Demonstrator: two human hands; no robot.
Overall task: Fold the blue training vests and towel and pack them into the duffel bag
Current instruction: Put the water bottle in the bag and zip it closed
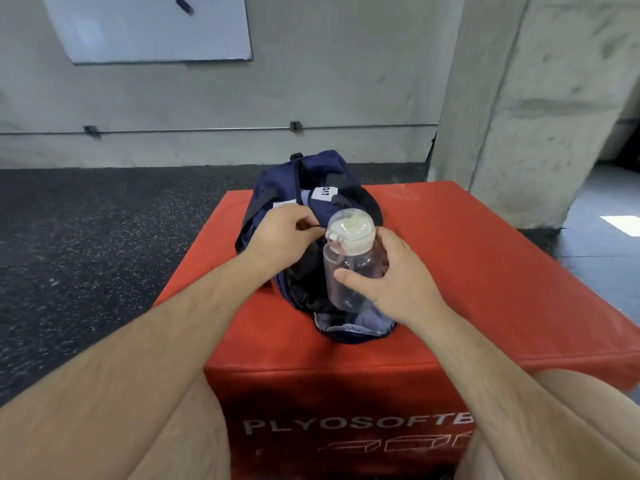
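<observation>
A navy duffel bag [277, 183] lies open on a red foam box [467, 265]. Blue fabric with a white label [324, 193] shows inside it, and a pale blue lining or cloth [360, 323] shows at its near end. My right hand [398, 282] grips a clear plastic water bottle [346, 268] with a pale lid, upright over the bag's opening. My left hand [284, 233] pinches the bag's rim or zipper pull beside the bottle lid.
The red box bears white lettering on its front face [346, 424]. Dark speckled rubber floor [86, 254] spreads to the left. A concrete wall with a whiteboard [149, 26] stands behind, and a concrete pillar [519, 116] at the right.
</observation>
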